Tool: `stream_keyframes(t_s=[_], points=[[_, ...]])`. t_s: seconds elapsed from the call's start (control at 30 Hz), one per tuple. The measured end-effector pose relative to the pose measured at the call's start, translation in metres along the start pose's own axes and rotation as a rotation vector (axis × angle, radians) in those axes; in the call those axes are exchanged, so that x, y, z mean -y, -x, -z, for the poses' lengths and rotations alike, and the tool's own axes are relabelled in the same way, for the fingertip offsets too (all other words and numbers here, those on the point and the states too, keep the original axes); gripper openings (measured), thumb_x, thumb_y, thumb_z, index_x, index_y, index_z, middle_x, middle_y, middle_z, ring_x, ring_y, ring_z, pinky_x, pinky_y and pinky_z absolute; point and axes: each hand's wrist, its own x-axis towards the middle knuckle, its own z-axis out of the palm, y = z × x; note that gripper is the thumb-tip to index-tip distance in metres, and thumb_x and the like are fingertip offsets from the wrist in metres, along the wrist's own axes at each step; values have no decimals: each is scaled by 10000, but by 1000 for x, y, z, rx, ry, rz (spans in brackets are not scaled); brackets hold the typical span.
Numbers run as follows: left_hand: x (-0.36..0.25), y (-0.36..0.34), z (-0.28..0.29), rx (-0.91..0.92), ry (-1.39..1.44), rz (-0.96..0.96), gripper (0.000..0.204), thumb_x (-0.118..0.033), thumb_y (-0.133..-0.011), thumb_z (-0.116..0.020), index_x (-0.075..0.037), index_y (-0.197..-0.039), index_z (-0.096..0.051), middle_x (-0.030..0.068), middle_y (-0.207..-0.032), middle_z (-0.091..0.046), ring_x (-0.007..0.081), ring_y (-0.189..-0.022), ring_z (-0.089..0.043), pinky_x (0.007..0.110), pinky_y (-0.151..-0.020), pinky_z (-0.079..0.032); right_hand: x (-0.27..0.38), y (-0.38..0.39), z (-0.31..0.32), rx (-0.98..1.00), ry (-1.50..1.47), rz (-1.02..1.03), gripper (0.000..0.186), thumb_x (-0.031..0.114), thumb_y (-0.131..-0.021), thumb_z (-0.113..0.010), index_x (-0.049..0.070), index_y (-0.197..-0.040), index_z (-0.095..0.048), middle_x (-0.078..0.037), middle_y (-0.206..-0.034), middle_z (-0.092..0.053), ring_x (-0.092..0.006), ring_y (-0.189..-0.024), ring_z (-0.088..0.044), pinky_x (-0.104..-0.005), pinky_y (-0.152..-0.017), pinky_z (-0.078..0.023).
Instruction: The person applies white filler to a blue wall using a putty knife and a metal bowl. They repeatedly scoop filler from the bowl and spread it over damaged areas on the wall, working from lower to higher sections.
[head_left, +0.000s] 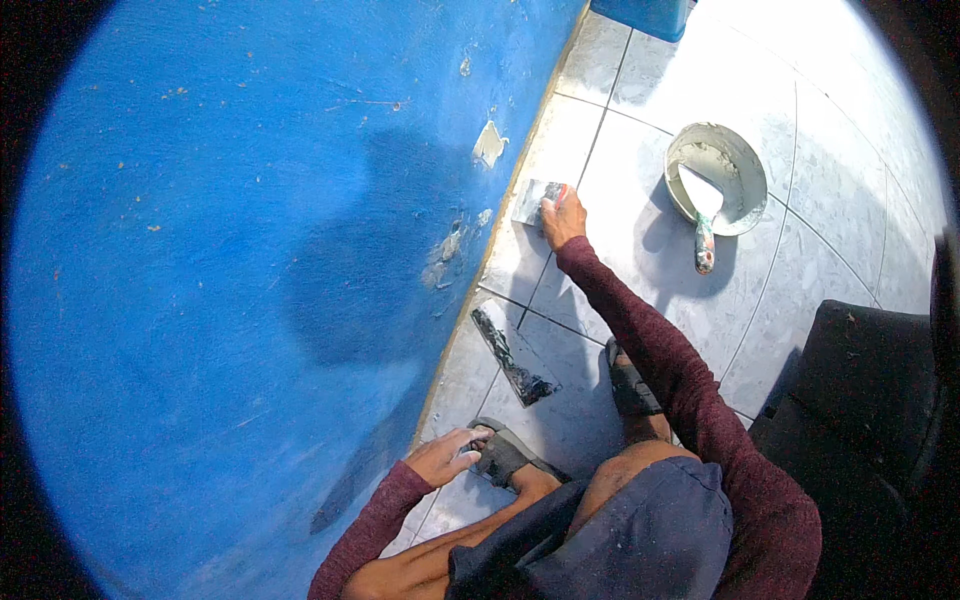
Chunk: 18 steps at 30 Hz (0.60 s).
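My right hand (566, 218) grips a wide putty knife (533, 200), its flat blade close to the foot of the blue wall (220, 230). Down by my left sandal (500, 452), my left hand (446, 457) is empty, with fingers stretched out and the thumb apart. A pale patch of filler (490, 145) shows on the wall, and smaller whitish, chipped spots (443, 252) lie below it. Between my two hands, a flat rectangular blade (516, 356) with a dark, stained strip rests on the tiles.
To the right stands a round pail (744, 160) smeared with pale paste; a second putty knife (704, 243) leans in it, handle over the rim. A black chair (850, 370) is at my right. A blue container (645, 15) sits at the far end of the tiled floor (640, 140).
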Motion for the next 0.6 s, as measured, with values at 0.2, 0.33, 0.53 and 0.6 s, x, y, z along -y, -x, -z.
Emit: stream_keyframes(t_s=[0.2, 0.33, 0.53, 0.6], points=[[10, 5, -6, -30, 35, -24, 420, -236, -926, -477, -114, -1326, -443, 162, -1257, -505, 319, -1179, -487, 380, -986, -381, -13, -9, -31, 61, -91, -19, 305, 139, -787, -597, -15, -1041, -532, -220, -932, -630, -371, -841, -629, -422, -773, -508], [-4, -9, 2, 9, 2, -28, 416, -236, -925, -476, -113, -1321, -449, 161, -1258, -507, 319, -1182, -486, 382, -990, -380, -54, -31, -25, 133, -335, -100, 260, 101, -834, -606, 15, -1072, -546, -98, -918, -622, -207, -728, -641, -387, -693, -561], [-1, 4, 1, 0, 9, 21, 414, -237, -923, -476, -114, -1318, -451, 161, -1254, -511, 322, -1177, -491, 385, -984, -385, 3, 7, 13, 343, -902, -441, 275, 117, -866, -616, 43, -1114, -526, -53, -937, -594, -176, -730, -633, -366, -630, -591], [1, 0, 1, 19, 5, 32, 415, -241, -925, -475, -118, -1320, -448, 159, -1255, -512, 324, -1173, -493, 386, -981, -387, 11, 12, 39, 363, -946, -448, 291, 115, -859, -623, 32, -1118, -520, -52, -947, -592, -172, -782, -639, -337, -608, -591]])
